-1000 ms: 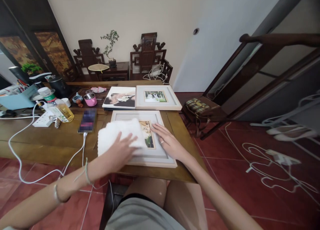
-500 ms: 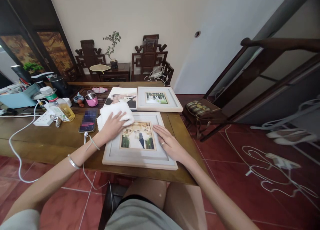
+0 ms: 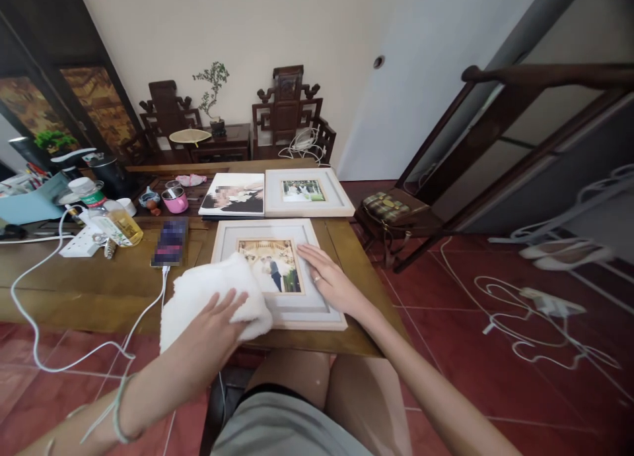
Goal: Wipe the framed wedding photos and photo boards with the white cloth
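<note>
A light wooden picture frame (image 3: 317, 323) lies flat on the near part of the table, with a wedding photo (image 3: 277, 264) in its white mount. My left hand (image 3: 218, 324) presses on a folded white towel (image 3: 198, 288) and carries it along, its fingers spread over the cloth. The towel covers the frame's lower left corner and hangs past the table's front edge. Stretched out flat, the fingers of my right hand (image 3: 331, 278) rest on the frame's right side, beside the photo. A ring is on one finger.
Behind lie a second framed photo (image 3: 310, 208) and a photo album (image 3: 232, 193). To the left are a charging phone (image 3: 169, 243), a pink cup (image 3: 176, 200), an oil-coloured bottle (image 3: 123, 225) and a power strip (image 3: 79, 241). A wooden chair (image 3: 421, 215) holds a plaid bag (image 3: 384, 206).
My left hand has slid the towel toward me, from the frame's upper left to its lower left corner. My right hand stays on the frame. The view has shifted slightly.
</note>
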Demonstrator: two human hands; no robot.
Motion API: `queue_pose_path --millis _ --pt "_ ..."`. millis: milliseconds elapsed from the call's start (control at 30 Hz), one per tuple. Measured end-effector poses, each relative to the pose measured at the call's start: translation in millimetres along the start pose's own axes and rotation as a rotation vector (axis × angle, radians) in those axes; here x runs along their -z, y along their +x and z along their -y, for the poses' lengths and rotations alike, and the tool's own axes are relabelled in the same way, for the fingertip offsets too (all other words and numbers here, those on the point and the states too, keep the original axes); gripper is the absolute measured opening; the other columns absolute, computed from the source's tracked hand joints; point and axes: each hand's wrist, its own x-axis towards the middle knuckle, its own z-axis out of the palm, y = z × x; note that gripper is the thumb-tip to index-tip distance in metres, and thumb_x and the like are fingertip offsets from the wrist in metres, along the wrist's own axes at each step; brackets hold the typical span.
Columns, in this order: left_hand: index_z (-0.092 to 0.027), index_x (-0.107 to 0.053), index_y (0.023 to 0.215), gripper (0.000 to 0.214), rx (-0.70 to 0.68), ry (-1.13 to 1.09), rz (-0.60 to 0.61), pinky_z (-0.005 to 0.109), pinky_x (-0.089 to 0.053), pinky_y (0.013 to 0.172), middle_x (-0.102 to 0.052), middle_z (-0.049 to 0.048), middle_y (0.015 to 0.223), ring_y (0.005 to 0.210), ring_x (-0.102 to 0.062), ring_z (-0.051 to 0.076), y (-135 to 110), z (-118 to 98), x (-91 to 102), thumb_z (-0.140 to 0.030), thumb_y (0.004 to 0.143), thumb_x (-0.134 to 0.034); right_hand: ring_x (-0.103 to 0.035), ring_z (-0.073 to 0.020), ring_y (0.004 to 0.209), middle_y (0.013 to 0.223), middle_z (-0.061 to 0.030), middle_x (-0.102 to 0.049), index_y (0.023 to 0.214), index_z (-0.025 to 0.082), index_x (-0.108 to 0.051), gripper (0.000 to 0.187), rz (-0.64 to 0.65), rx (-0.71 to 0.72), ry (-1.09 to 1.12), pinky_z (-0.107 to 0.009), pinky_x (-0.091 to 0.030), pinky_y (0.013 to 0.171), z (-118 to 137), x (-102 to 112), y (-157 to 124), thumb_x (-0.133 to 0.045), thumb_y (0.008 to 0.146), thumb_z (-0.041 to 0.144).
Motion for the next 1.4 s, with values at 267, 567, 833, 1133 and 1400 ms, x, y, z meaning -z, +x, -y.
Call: queue_pose_path --millis 267,567,833,1133,1400 --pt "-0.019 -0.063 0.117 0.03 -0.144 -0.069 -0.12 0.049 -0.027 0.11 -0.033 0.0136 0.151 0.141 -0.025 0.031 83 -37 -2.8 -0.022 0.093 -0.045 -0.037 -0.0241 0.136 0.143 -0.0057 -0.048 0.136 0.025 -0.049 0.057 -0.006 -0.009 0.035 -0.053 -0.028 0.114 -2 0 -1 -0.04 0.081 0.011" --pt "-0.018 -0.07 0.101 0.022 -0.142 -0.016 -0.023 0.054 -0.028 0.109 -0.033 0.0138 0.151 0.141 -0.025 0.034 71 -22 -3.7 -0.018 0.089 -0.051 -0.035 -0.0231 0.137 0.142 -0.0069 -0.048 0.134 0.023 -0.051 0.06 -0.005 0.008 0.028 -0.054 -0.027 0.115 -2 1 0 -0.037 0.078 0.006" --pt "-0.017 -0.071 0.085 0.018 0.039 0.023 0.07 0.051 -0.025 0.112 -0.03 0.0105 0.152 0.142 -0.024 0.03 5 31 5.5 -0.011 0.086 -0.054 -0.036 -0.023 0.137 0.142 -0.0041 -0.049 0.133 0.026 -0.052 0.056 -0.035 0.012 0.056 -0.054 -0.028 0.114 -5 -1 -1 -0.038 0.081 0.009" --pt "-0.019 -0.071 0.098 0.019 0.085 0.186 -0.006 0.049 -0.028 0.111 -0.039 0.0106 0.148 0.138 -0.032 0.03 32 68 -1.2 -0.016 0.088 -0.055 -0.033 -0.0229 0.138 0.143 -0.0057 -0.047 0.134 0.024 -0.051 0.058 0.003 0.016 0.031 -0.055 -0.026 0.114 -5 0 -1 -0.037 0.08 0.006" --pt "-0.01 -0.065 0.111 0.029 0.139 0.183 -0.02 0.049 -0.031 0.108 -0.039 0.0149 0.147 0.138 -0.032 0.031 78 109 3.1 -0.01 0.091 -0.044 -0.033 -0.0228 0.138 0.143 -0.0067 -0.047 0.135 0.024 -0.05 0.06 0.016 0.011 0.01 -0.055 -0.026 0.114 -7 -1 -2 -0.036 0.079 0.005"
